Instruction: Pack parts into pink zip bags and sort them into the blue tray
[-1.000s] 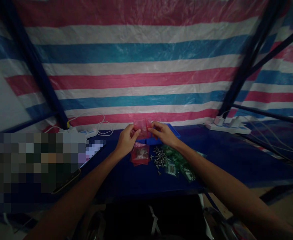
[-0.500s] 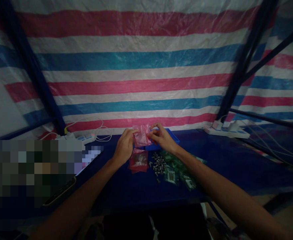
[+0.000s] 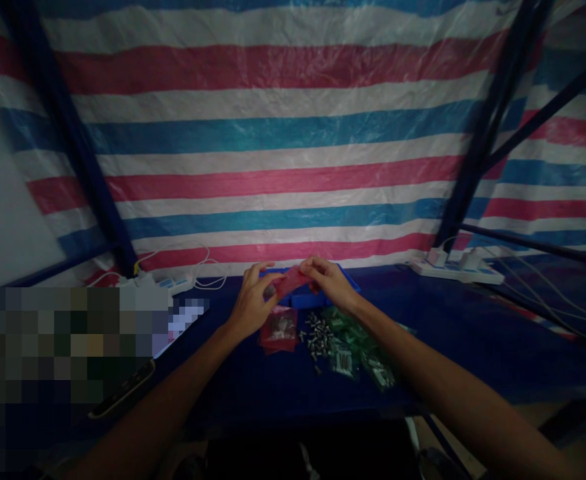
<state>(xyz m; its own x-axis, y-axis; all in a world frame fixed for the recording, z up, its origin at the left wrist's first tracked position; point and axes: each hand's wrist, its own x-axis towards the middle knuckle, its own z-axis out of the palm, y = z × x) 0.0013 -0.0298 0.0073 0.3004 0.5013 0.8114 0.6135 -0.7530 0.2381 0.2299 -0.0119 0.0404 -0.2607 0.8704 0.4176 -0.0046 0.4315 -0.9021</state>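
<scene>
A pink plastic bag (image 3: 291, 281) is stretched between my two hands, tilted up toward the right. My left hand (image 3: 253, 297) grips its lower left end between thumb and fingers. At the upper right end, my right hand (image 3: 325, 277) pinches the bag with thumb and forefinger. Just below, a stack of pink bags (image 3: 279, 330) with small metal parts showing inside lies on the blue table (image 3: 253, 387). Beside it is a pile of loose screws (image 3: 319, 333). Green bags (image 3: 353, 337) of small parts lie under and near my right forearm.
A blue tray (image 3: 347, 279) stands behind my hands. Power strips with cables lie at the back left (image 3: 175, 285) and back right (image 3: 457, 268). A striped tarp (image 3: 283, 133) hangs behind the table between blue metal posts. The left side is pixelated.
The pink bag was upright and facing me; now it is tilted and narrowed between my hands. My hands sit slightly lower in the picture, and the whole view has shifted a little.
</scene>
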